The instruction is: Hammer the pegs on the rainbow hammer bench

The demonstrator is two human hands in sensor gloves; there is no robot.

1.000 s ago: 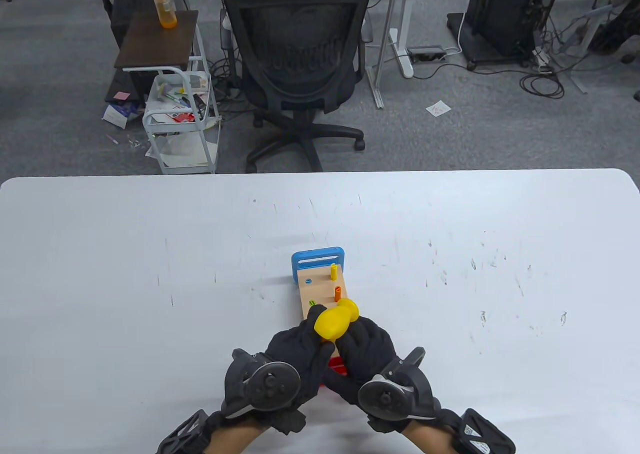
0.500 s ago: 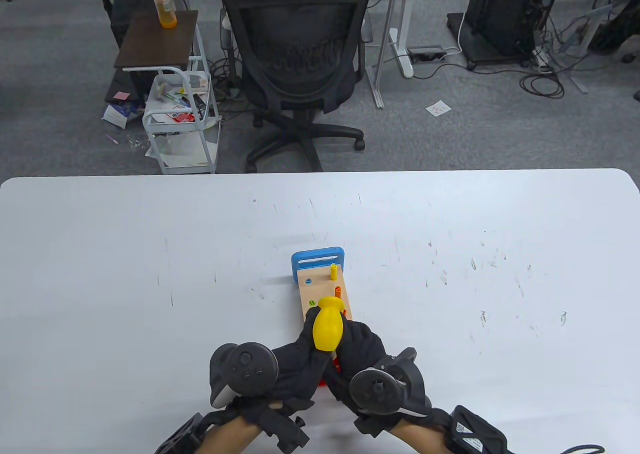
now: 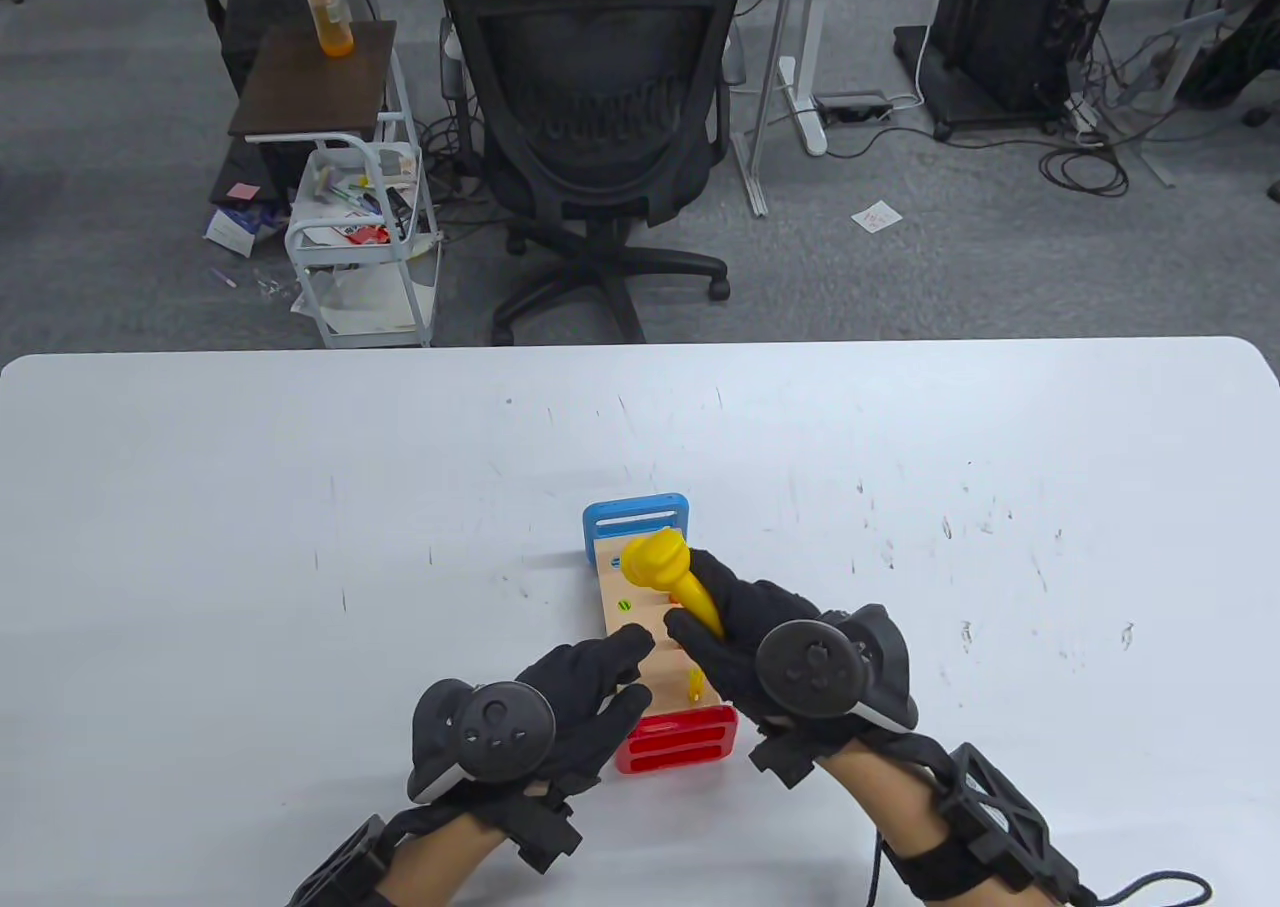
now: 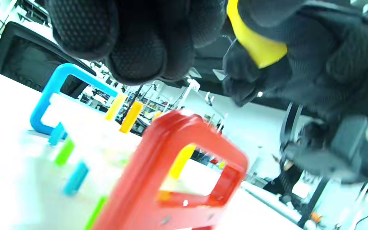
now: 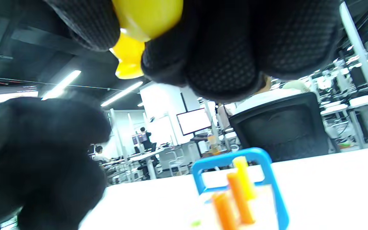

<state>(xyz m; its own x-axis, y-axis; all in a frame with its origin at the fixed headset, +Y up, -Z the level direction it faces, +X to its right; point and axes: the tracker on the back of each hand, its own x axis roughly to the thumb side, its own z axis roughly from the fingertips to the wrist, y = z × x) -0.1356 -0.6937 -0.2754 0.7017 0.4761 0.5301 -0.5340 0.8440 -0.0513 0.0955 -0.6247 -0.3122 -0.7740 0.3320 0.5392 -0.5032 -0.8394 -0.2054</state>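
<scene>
So this is the hammering step itself, I'd say: the right hand (image 3: 745, 637) is wrapped tight around the handle of the yellow hammer (image 3: 668, 572), whose head hangs over the far end of the hammer bench (image 3: 650, 627), by the blue end frame (image 3: 636, 517). The left hand (image 3: 580, 692) sits at the bench's near left side, fingers loosely curled and holding nothing; whether it actually touches the wood, hard to tell, the wrist view is too blurry.

The bench lies lengthwise in the middle of the white table (image 3: 250, 507), red end frame (image 3: 678, 739) nearest the person. Several pegs on the left row look flush, while the yellow peg (image 5: 245, 179) and orange pegs (image 5: 235, 198) stand proud on the right.

Next move probably needs a straight downward hit on one raised peg, with the left hand steadying the bench so it doesn't skid.
</scene>
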